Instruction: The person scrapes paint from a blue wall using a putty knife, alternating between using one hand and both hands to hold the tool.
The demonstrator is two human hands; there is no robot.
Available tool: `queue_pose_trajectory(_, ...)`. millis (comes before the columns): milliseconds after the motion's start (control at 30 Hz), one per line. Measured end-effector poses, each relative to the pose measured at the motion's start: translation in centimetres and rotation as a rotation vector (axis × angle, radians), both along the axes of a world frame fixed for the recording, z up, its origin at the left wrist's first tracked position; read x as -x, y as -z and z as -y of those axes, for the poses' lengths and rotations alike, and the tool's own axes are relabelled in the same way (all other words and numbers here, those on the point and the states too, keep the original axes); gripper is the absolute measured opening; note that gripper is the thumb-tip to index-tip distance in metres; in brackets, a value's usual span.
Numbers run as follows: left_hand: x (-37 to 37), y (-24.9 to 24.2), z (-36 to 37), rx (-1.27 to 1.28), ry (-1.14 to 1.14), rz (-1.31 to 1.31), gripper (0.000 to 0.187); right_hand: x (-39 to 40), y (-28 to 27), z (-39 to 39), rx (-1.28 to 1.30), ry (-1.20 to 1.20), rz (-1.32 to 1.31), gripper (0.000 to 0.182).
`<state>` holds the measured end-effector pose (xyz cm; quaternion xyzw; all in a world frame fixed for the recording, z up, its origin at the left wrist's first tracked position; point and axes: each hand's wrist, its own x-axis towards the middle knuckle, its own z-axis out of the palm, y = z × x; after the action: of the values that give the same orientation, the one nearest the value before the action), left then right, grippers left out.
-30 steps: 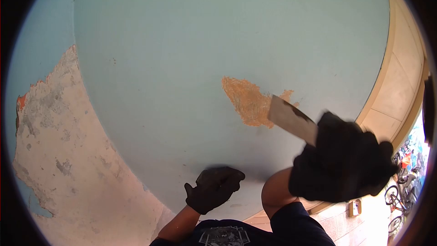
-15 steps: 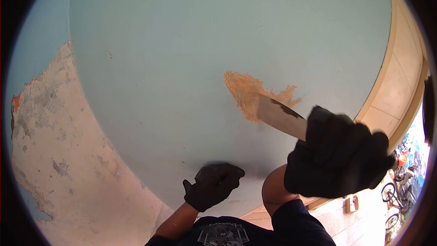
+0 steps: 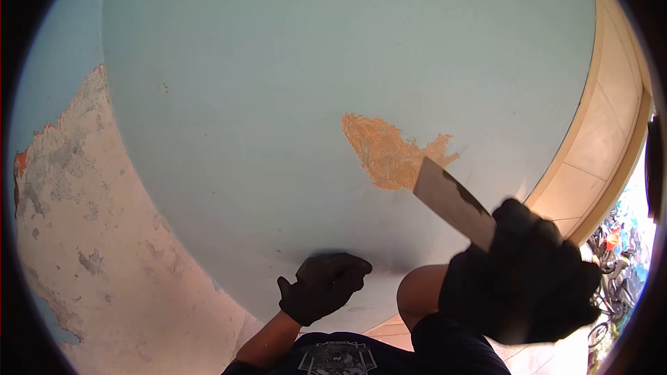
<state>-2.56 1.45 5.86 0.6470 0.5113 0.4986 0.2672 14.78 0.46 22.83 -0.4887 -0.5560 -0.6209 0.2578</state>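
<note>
My gloved right hand is closed around the handle of a scraper. Its flat, worn blade slants up and left, with a dark irregular mark along one edge. In this view the blade's tip overlaps the lower right edge of a tan, ragged bare patch in the pale blue-green painted wall. My gloved left hand rests low against the same wall, below the patch, its little finger standing apart. It holds nothing visible, and its fingertips are partly hidden.
At left, a side wall has lost much of its paint, showing rough whitish plaster with some reddish edges. A beige tiled border curves along the right. Beyond it, bicycles and colourful clutter stand in bright light at lower right.
My right hand has moved down, drawing the scraper's tip from the middle of the tan patch to its lower right edge. The left hand keeps its place on the wall.
</note>
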Motion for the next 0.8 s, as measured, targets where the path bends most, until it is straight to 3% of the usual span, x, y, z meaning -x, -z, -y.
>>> queue_pose_trajectory(67, 0.0, 0.0, -0.1, 0.041, 0.012, 0.052, 0.021, -0.3, -0.1, -0.3, 0.003, -0.011, 0.011, 0.018)
queue_pose_trajectory(133, 0.0, 0.1, -0.2, -0.077, -0.004, -0.042, 0.019, -0.1, -0.2, -0.5, 0.008, -0.025, 0.040, 0.018)
queue_pose_trajectory(300, 0.4, 0.4, -0.4, -0.033, 0.012, -0.010, 0.018, 0.0, 0.0, 1.2, 0.012, 0.162, -0.020, 0.007)
queue_pose_trajectory(333, 0.3, 0.6, -0.3, -0.067, 0.018, -0.029, 0.019, 0.3, 0.2, 0.5, 0.013, 0.082, -0.051, 0.006)
queue_pose_trajectory(367, 0.3, 0.7, -0.2, -0.062, 0.022, -0.029, 0.019, 0.6, 0.4, -0.2, 0.013, 0.003, -0.085, 0.010)
queue_pose_trajectory(533, 0.4, 0.1, 0.0, -0.015, 0.026, 0.006, 0.019, 0.0, 0.1, 0.9, 0.074, 0.135, 0.019, 0.018)
queue_pose_trajectory(600, 0.4, 0.2, 0.1, 0.000, 0.023, -0.008, 0.019, 0.4, -0.1, 0.4, -0.035, 0.191, 0.116, 0.012)
queue_pose_trajectory(800, 0.5, 0.8, -0.2, 0.000, 0.032, 0.021, 0.018, 0.5, 0.5, 0.5, 0.022, 0.136, 0.005, 0.011)
